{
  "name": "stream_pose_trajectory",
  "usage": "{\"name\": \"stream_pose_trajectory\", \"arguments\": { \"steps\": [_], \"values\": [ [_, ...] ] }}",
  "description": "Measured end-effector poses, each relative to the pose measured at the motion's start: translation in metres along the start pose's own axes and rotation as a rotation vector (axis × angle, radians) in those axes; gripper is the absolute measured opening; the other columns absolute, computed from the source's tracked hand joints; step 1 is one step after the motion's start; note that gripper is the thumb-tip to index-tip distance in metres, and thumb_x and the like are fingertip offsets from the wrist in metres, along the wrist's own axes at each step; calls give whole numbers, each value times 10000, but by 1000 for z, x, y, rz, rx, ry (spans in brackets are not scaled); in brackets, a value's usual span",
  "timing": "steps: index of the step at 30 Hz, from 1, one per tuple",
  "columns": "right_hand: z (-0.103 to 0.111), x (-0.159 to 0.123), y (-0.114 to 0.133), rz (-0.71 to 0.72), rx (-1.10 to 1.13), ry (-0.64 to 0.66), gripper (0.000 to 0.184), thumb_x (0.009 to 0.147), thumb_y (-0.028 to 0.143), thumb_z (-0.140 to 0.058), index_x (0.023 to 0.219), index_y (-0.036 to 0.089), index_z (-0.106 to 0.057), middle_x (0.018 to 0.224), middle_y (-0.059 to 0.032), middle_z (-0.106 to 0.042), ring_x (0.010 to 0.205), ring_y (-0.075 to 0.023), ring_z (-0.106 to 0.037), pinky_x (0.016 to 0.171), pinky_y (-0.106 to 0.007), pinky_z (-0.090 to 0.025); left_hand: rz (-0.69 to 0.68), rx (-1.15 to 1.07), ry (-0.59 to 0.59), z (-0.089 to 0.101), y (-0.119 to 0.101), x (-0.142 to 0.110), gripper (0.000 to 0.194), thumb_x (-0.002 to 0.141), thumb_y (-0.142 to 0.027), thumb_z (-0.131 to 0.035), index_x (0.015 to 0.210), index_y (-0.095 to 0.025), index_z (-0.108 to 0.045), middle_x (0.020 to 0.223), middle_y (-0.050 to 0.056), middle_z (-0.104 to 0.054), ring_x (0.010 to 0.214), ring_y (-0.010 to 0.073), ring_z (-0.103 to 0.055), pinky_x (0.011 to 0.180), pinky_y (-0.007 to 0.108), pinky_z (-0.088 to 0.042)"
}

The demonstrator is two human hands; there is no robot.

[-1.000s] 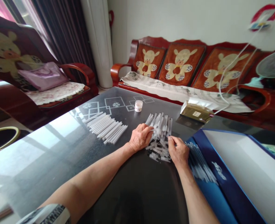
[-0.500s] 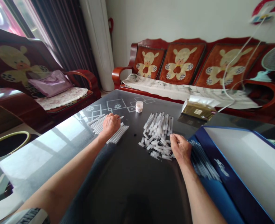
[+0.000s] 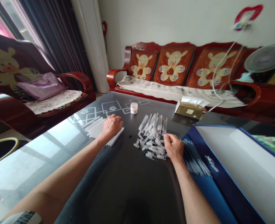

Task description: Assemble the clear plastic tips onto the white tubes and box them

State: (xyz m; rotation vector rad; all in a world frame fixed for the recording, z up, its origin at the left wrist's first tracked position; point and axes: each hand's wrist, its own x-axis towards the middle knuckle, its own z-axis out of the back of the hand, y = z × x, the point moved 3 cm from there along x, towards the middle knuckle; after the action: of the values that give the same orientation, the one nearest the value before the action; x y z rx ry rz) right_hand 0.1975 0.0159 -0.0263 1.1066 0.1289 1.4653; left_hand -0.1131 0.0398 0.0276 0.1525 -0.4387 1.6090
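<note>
My left hand [image 3: 113, 126] curls over white pen barrels [image 3: 94, 128] on the table [image 3: 128, 177], seemingly at picking, which calls for a fine pinch; my right hand [image 3: 174, 147] bunches beside translucent caps [image 3: 149, 144]. Whether either grips anything, I can't tell.

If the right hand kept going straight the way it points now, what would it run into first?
Most likely the right hand would meet the near edge of the pile of whitish plastic pieces; its fingertips may already touch it, as depth is unclear here.
</note>
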Motion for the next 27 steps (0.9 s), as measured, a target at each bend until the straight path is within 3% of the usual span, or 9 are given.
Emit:
{"name": "stream_pose_trajectory", "arguments": {
  "steps": [5, 9, 15, 20, 24, 27],
  "values": [
    [1, 0, 1, -6, 5, 3, 363, 810, 429, -472, 787, 154, -707, 723, -72, -664, 633, -169, -583, 629, -267, -423, -84, -119, 150, -35, -68, 22, 292, 832, -322, -479, 1003, -231, -697, 939, 54, -692, 881, 193, -632, 782, 263, -467],
    [0, 0, 1, -6, 11, 0, 353, 813, 415, -471, 787, 151, -704, 712, -68, -659, 633, -165, -580, 635, -264, -425, -26, -147, 263, -55, -97, 42, 334, 822, -356, -485, 1064, -237, -682, 983, 62, -707, 952, 208, -639, 824, 269, -473],
    [0, -1, 3, 9, 4, 5, 340, 824, 401, -465, 780, 161, -702, 714, -56, -656, 642, -158, -581, 631, -256, -420, 36, -162, 362, -71, -106, 58, 302, 754, -315, -554, 997, -230, -713, 991, 67, -712, 941, 222, -651, 801, 263, -491],
    [1, -1, 5, 2, 21, 1, 340, 823, 399, -462, 783, 162, -703, 727, -60, -667, 628, -156, -582, 615, -255, -427, 43, -168, 382, -66, -107, 62, 267, 745, -234, -543, 940, -201, -723, 955, 78, -715, 912, 224, -654, 772, 264, -490],
    [1, -1, 3, 7, 19, -6, 338, 836, 385, -452, 796, 163, -704, 751, -68, -678, 644, -162, -593, 629, -261, -437, 33, -181, 319, -48, -103, 47, 290, 813, -212, -471, 1005, -190, -688, 962, 86, -702, 909, 215, -642, 767, 277, -478],
    [0, -1, 1, 25, 20, 2, 333, 850, 369, -441, 820, 166, -704, 793, -75, -689, 694, -172, -611, 662, -268, -449, -127, -256, 142, -36, -101, 14, 306, 872, -198, -406, 1078, -192, -633, 962, 63, -681, 901, 174, -620, 807, 263, -459]
  ]
}}
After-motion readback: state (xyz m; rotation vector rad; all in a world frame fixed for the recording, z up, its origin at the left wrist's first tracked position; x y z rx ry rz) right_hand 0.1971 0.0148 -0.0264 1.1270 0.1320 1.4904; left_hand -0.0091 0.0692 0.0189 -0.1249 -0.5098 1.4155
